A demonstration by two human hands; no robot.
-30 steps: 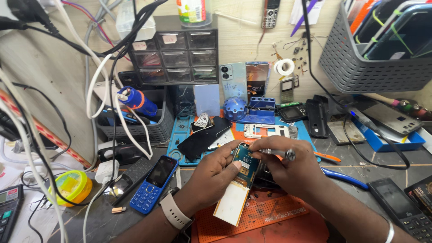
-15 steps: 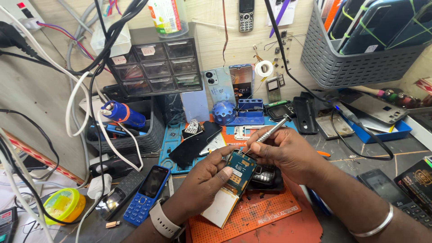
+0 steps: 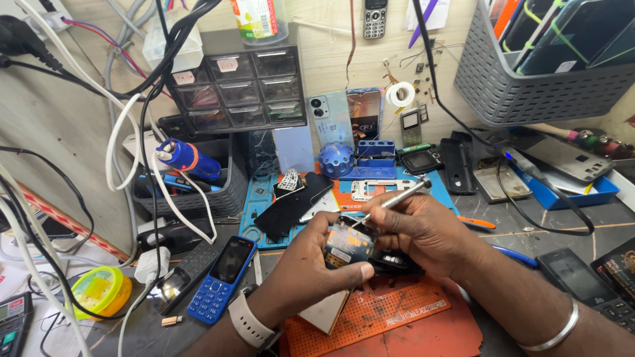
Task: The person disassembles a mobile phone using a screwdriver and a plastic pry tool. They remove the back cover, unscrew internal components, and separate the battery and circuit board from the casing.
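My left hand (image 3: 311, 268) grips a small opened phone body (image 3: 349, 243) with its circuit board showing, held above an orange work mat (image 3: 397, 317). My right hand (image 3: 417, 228) holds a thin metal screwdriver (image 3: 397, 194), its tip down on the top edge of the board. A black phone part (image 3: 397, 264) lies under my right hand. A pale rectangular piece (image 3: 327, 311) lies below my left hand on the mat.
A blue keypad phone (image 3: 221, 277) lies left of my hands. A blue mat (image 3: 291, 198) with parts, a small drawer cabinet (image 3: 241, 89), a grey basket (image 3: 542, 73) of phones, a blue tray (image 3: 569, 188), tangled cables (image 3: 132, 145) and a yellow-green round case (image 3: 102, 291) surround the bench.
The view shifted slightly. My right hand has tilted the screwdriver and brought its tip onto the board; my left hand keeps holding the phone body.
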